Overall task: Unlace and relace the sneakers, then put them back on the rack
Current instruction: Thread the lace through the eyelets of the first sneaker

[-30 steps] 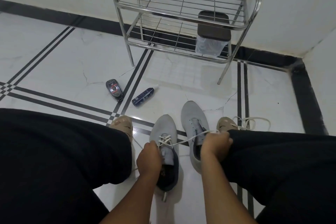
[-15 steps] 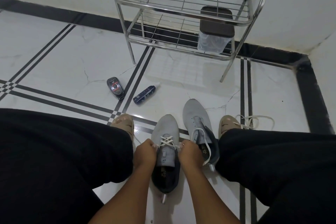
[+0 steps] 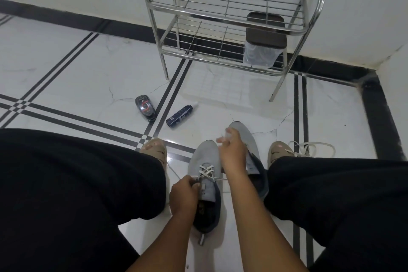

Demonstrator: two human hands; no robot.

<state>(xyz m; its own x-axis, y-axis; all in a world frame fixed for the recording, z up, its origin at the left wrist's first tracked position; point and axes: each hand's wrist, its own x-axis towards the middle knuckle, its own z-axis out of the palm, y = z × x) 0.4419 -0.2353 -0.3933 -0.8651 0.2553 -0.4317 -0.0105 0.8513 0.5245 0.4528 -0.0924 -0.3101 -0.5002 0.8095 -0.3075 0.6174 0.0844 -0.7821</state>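
Sneaker (image 3: 204, 183) on the floor between the knees, near and centre, partly laced. Left hand (image 3: 184, 196) pinches the lace (image 3: 206, 171) at its left eyelets; right hand (image 3: 231, 152), blurred, pulls lace up, grip unclear. Second sneaker (image 3: 245, 137) just right, no lace; loose lace (image 3: 309, 147) beyond. Step: relacing. Next: thread upper eyelets. Rack (image 3: 229, 17) far, by the wall.

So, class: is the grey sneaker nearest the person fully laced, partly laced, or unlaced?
Partly laced. The nearer sneaker shows white lace crossed only over its lower eyelets; the tongue above lies bare, and the left hand grips at its side.
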